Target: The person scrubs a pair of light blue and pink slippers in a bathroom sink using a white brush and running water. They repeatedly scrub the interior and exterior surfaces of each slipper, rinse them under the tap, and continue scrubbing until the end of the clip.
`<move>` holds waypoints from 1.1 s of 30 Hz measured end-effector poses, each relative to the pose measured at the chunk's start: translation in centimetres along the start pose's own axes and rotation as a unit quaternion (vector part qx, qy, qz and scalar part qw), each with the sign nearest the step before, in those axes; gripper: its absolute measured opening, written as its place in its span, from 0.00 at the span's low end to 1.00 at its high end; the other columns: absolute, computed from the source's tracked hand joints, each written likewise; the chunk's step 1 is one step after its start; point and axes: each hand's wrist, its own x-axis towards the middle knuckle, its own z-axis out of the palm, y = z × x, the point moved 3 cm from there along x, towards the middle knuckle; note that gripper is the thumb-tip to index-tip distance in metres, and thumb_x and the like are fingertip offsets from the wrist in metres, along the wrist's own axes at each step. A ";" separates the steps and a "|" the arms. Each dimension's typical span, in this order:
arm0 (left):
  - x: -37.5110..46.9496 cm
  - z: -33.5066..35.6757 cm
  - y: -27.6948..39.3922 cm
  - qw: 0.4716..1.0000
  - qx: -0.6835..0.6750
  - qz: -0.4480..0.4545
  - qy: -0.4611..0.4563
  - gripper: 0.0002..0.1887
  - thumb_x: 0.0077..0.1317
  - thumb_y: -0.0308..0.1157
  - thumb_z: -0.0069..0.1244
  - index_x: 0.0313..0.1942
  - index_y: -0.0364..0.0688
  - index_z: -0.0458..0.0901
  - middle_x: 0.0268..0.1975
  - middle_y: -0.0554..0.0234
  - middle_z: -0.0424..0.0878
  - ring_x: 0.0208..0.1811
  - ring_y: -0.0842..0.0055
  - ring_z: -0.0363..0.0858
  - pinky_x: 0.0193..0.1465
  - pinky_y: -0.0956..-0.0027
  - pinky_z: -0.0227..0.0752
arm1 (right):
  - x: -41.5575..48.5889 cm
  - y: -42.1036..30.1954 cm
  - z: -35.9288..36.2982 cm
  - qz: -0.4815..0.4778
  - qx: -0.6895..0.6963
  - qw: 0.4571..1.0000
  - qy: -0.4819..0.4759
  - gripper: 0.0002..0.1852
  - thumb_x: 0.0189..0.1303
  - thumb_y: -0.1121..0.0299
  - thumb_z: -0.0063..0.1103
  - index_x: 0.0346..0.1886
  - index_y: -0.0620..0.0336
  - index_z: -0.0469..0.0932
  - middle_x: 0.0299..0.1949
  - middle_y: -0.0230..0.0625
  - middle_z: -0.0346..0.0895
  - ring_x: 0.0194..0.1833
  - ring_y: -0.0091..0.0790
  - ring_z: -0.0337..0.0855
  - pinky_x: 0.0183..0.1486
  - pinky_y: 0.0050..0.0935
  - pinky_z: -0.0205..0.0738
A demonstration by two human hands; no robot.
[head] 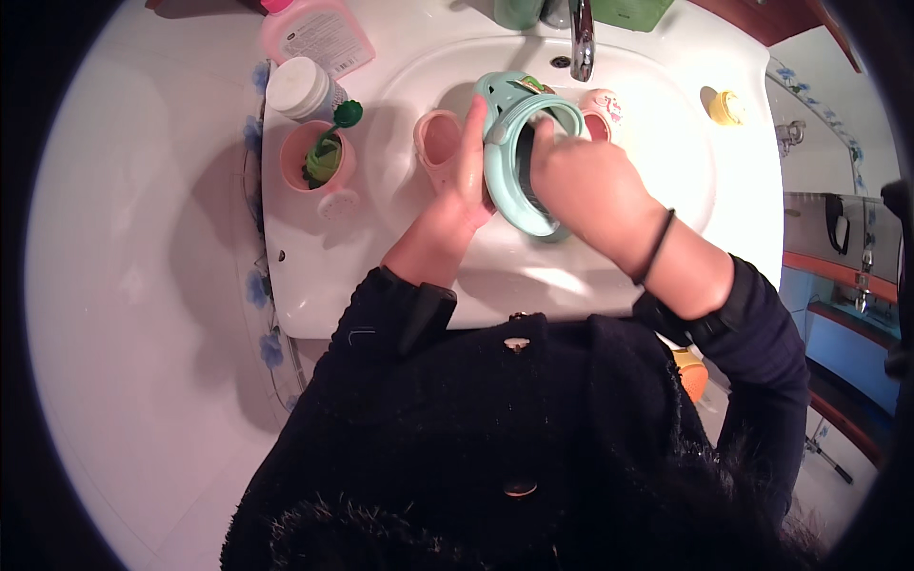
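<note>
My left hand (468,171) is shut on a mint-green foam clog (507,189), gripping it from the left side above the washbasin (400,243). The clog is tilted so its opening faces me, and a coloured charm (537,84) sits on its toe. My right hand (589,182) is curled at the opening, its fingertips hidden inside. A pale object (568,125) shows by the thumb, apparently in the grip; too little of it is visible to name. Two small pink clogs lie in the basin, one left (441,143) and one right (603,114) of the green one.
The chrome faucet (583,43) juts over the basin's back. On the left ledge stand a pink bottle (321,36), a white-lidded jar (303,89) and a pink toy watering can (318,160) with green pieces inside. A small yellow item (727,108) rests on the right ledge.
</note>
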 end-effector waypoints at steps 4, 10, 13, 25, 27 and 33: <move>-0.3 -0.2 0.8 0.999 -0.026 -0.024 -0.010 0.33 0.72 0.56 0.32 0.60 0.34 0.69 0.55 0.53 0.77 0.53 0.67 0.78 0.58 0.63 0.72 | -2.6 -1.4 -1.8 -0.040 -0.036 0.999 -0.008 0.25 0.51 0.74 0.53 0.55 0.76 0.72 0.18 0.34 0.73 0.16 0.28 0.76 0.15 0.25 0.68; 0.1 0.3 -0.6 0.994 -0.068 -0.068 -0.059 0.34 0.72 0.57 0.30 0.63 0.36 0.67 0.60 0.56 0.75 0.60 0.69 0.73 0.64 0.63 0.65 | -1.1 0.3 0.8 0.033 -0.056 0.997 0.047 0.20 0.53 0.73 0.52 0.50 0.72 0.72 0.19 0.32 0.74 0.17 0.28 0.78 0.16 0.25 0.70; 0.1 -0.5 0.7 1.000 -0.019 -0.011 0.002 0.33 0.72 0.54 0.33 0.60 0.33 0.70 0.56 0.55 0.77 0.53 0.68 0.77 0.56 0.60 0.73 | -2.5 -1.3 -0.7 -0.019 -0.046 0.999 0.018 0.28 0.50 0.74 0.52 0.57 0.75 0.70 0.18 0.34 0.71 0.16 0.28 0.76 0.15 0.26 0.68; 1.2 -2.7 0.1 0.996 -0.026 -0.070 0.052 0.37 0.71 0.62 0.27 0.63 0.40 0.68 0.60 0.55 0.74 0.60 0.65 0.73 0.64 0.58 0.66 | -3.5 -2.4 -0.3 -0.034 -0.022 0.998 -0.052 0.27 0.51 0.75 0.52 0.58 0.73 0.71 0.19 0.32 0.69 0.16 0.26 0.74 0.16 0.24 0.68; 2.1 -3.6 0.7 0.995 -0.081 -0.037 0.044 0.35 0.71 0.60 0.30 0.63 0.38 0.67 0.60 0.54 0.74 0.58 0.63 0.75 0.63 0.56 0.67 | -5.3 -2.6 0.2 -0.028 -0.013 0.999 0.010 0.29 0.51 0.75 0.52 0.60 0.73 0.69 0.21 0.32 0.69 0.18 0.24 0.74 0.17 0.23 0.68; 2.1 -3.5 0.9 0.981 -0.192 0.033 0.008 0.31 0.73 0.54 0.32 0.63 0.37 0.64 0.60 0.54 0.73 0.59 0.61 0.73 0.64 0.55 0.65 | -7.4 0.0 2.4 0.094 0.182 0.978 0.041 0.26 0.56 0.79 0.49 0.61 0.64 0.64 0.31 0.43 0.75 0.31 0.44 0.81 0.33 0.34 0.77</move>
